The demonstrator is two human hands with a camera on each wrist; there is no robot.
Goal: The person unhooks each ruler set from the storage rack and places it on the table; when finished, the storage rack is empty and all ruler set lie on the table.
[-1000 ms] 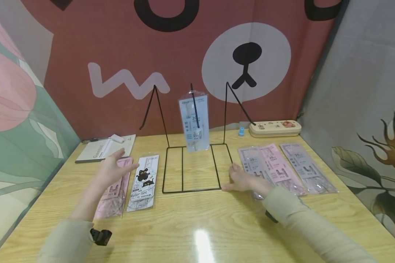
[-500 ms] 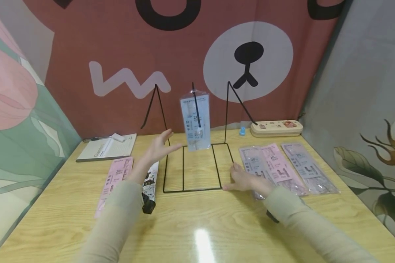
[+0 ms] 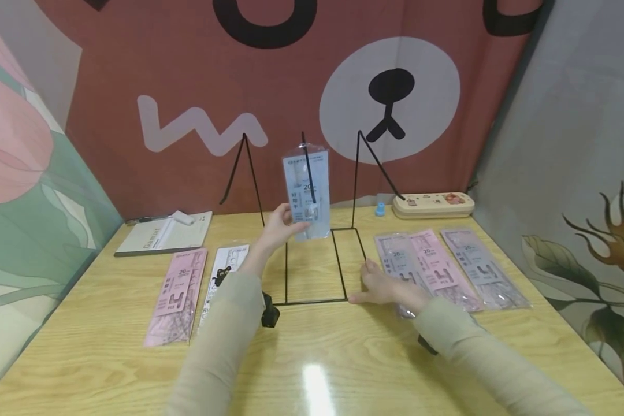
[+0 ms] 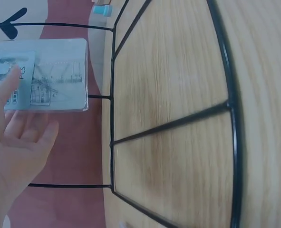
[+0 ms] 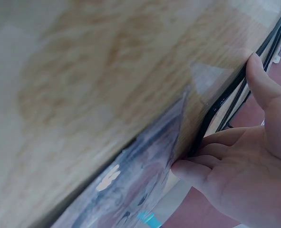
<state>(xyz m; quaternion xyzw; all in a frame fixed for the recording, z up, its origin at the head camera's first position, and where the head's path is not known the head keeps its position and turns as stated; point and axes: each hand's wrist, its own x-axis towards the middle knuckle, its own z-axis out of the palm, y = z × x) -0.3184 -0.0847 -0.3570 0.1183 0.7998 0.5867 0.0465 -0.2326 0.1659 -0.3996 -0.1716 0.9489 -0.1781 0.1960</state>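
A blue packaged ruler set (image 3: 319,182) hangs from the middle hook of a black wire display rack (image 3: 339,263). At the set's lower left, my left hand (image 3: 279,228) pinches it, thumb across the front and fingers partly hidden behind. The left wrist view shows clear rulers through the sleeve of the ruler set (image 4: 59,85) beside the thumb. My right hand (image 3: 382,283) grips the front right corner of the rack's base. In the right wrist view, the right hand's thumb (image 5: 260,78) touches one bar of the rack and its other fingers curl at the side bar.
Left of the rack lie a pink ruler set (image 3: 179,289) and a white cat-print ruler set (image 3: 231,259), partly behind my left arm. Three more sets, including a pink one (image 3: 437,260), lie at right. A notebook (image 3: 151,234), blue cap (image 3: 380,209) and pencil case (image 3: 434,209) sit farther back.
My left hand has moved right and forward from above the left-side packets to the hanging blue ruler set and taken hold of it. The right hand stays on the rack's corner.
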